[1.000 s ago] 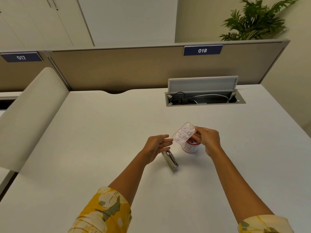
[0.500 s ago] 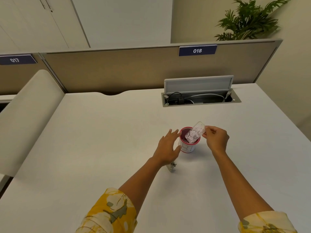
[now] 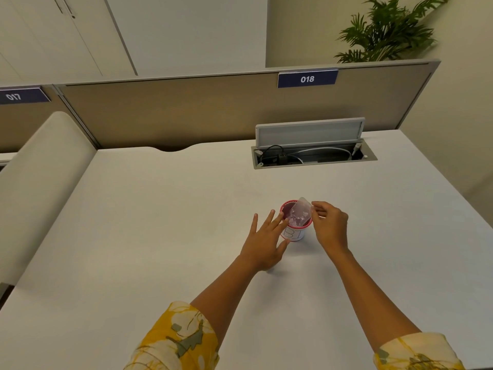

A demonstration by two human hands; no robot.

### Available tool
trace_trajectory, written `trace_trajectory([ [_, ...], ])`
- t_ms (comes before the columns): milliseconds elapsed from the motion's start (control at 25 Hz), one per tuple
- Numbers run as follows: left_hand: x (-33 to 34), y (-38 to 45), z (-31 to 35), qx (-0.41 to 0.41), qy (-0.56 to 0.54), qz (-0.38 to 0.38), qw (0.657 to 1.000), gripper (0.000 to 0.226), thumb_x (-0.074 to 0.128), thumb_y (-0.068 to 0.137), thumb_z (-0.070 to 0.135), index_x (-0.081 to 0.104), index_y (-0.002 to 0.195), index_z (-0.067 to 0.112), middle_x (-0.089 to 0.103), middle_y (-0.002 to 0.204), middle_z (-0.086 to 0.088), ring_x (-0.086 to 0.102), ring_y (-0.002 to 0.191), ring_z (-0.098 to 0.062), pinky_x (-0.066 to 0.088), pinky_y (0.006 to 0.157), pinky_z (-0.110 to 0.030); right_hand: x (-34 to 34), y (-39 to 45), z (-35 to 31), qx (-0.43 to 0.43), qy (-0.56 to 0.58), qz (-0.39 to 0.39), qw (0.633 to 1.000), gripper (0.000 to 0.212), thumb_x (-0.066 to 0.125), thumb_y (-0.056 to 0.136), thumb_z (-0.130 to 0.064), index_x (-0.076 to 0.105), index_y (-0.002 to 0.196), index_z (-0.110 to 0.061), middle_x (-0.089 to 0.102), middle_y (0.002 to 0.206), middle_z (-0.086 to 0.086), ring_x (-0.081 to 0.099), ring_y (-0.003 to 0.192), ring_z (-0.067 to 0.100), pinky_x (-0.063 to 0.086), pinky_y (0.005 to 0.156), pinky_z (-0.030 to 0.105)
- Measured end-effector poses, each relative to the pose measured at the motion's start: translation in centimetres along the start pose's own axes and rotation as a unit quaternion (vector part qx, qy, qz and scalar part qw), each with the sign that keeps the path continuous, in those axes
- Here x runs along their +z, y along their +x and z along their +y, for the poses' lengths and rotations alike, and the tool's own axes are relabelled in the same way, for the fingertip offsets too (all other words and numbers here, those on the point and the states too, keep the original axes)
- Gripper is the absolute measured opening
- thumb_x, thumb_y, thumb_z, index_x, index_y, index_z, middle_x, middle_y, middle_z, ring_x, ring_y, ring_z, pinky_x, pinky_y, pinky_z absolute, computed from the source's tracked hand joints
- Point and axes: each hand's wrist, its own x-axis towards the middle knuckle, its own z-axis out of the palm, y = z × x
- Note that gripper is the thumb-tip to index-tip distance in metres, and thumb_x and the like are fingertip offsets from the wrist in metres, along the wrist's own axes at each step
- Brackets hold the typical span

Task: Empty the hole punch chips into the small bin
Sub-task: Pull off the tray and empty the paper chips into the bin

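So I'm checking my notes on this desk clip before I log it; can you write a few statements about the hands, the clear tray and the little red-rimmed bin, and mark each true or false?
1. The right hand holds the clear plastic chip tray tilted over the small red-rimmed white bin. True.
2. The left hand grips the tray too. False: it is open, fingers spread, against the bin's left side.
3. The bin lies tipped on its side. False: it stands upright on the white desk.
4. The desk's cable hatch lid is raised. True.
5. The partition sign above the hatch reads 017. False: it reads 018.
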Motion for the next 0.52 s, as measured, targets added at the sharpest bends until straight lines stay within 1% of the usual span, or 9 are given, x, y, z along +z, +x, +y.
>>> trace_trajectory([
  [80, -0.1, 0.0, 0.0, 0.0, 0.007, -0.003, 1.0, 0.064, 0.028, 0.103, 0.053, 0.013, 0.16, 0.029, 0.005, 0.169, 0.004, -0.005, 0.156, -0.018, -0.02, 0.119, -0.048, -0.1, -0.4, 0.3, -0.028, -0.004, -0.008, 1.0, 0.026, 0.066, 0.091, -0.012, 0.069, 0.115, -0.003, 0.072, 0.113, 0.015, 0.07, 0.099, 0.031, 0.057, 0.086, 0.039],
  [240, -0.3, 0.0, 0.1, -0.002, 0.011, -0.008, 1.0, 0.063, 0.028, 0.103, 0.053, 0.013, 0.16, 0.029, 0.006, 0.169, 0.004, -0.004, 0.156, -0.018, -0.017, 0.121, -0.051, -0.1, -1.0, 0.8, -0.071, -0.006, -0.024, 0.997, 0.02, 0.068, 0.088, -0.013, 0.071, 0.106, -0.004, 0.073, 0.106, 0.015, 0.069, 0.094, 0.029, 0.056, 0.083, 0.036],
  [320, -0.4, -0.1, 0.1, 0.0, 0.01, -0.009, 1.0, 0.063, 0.027, 0.103, 0.053, 0.012, 0.16, 0.029, 0.006, 0.169, 0.004, -0.004, 0.156, -0.018, -0.015, 0.122, -0.051, -0.1, -1.3, 0.9, -0.081, -0.005, -0.02, 0.997, 0.019, 0.07, 0.087, -0.012, 0.072, 0.105, -0.004, 0.073, 0.105, 0.015, 0.07, 0.093, 0.028, 0.057, 0.083, 0.036],
  [440, -0.5, -0.1, 0.1, 0.0, 0.009, -0.015, 1.0, 0.063, 0.027, 0.103, 0.053, 0.012, 0.16, 0.029, 0.006, 0.169, 0.004, -0.005, 0.156, -0.018, -0.014, 0.123, -0.052, -0.2, -1.7, 0.6, -0.121, -0.004, 0.004, 0.993, 0.019, 0.071, 0.086, -0.009, 0.072, 0.105, -0.005, 0.074, 0.104, 0.014, 0.07, 0.092, 0.025, 0.056, 0.082, 0.03],
  [520, -0.5, -0.1, 0.0, 0.002, 0.013, -0.016, 1.0, 0.063, 0.027, 0.103, 0.053, 0.013, 0.16, 0.029, 0.006, 0.169, 0.004, -0.005, 0.156, -0.018, -0.013, 0.124, -0.053, -0.4, -1.8, 0.7, -0.135, -0.012, -0.001, 0.991, 0.019, 0.071, 0.086, -0.01, 0.072, 0.105, -0.007, 0.074, 0.104, 0.013, 0.07, 0.093, 0.023, 0.057, 0.083, 0.031],
])
